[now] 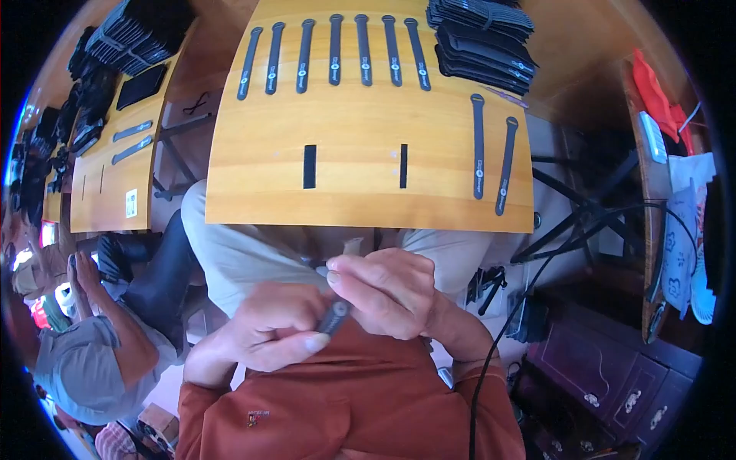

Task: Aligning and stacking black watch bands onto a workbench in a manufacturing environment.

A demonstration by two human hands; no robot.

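Over my lap, just off the table's near edge, my left hand [280, 326] is closed around a short dark grey strap [333, 317], whose light-marked end shows by the thumb. My right hand [387, 293] almost touches it, its thumb and fingers pinched together; what they grip, if anything, is hidden. A small pale, see-through piece [353, 246] juts out beyond the right fingers, and I cannot tell whether that hand holds it. On the wooden table [353, 207] lie two black hook-and-loop strips, a left one [310, 166] and a right one [404, 165].
Several grey straps [335, 50] line the table's far side; two more [478, 146] lie at its right. Stacked dark straps [487, 57] fill the far right corner. A person [100, 360] sits at the left by another table [115, 184]. A black cable [529, 276] runs along my right.
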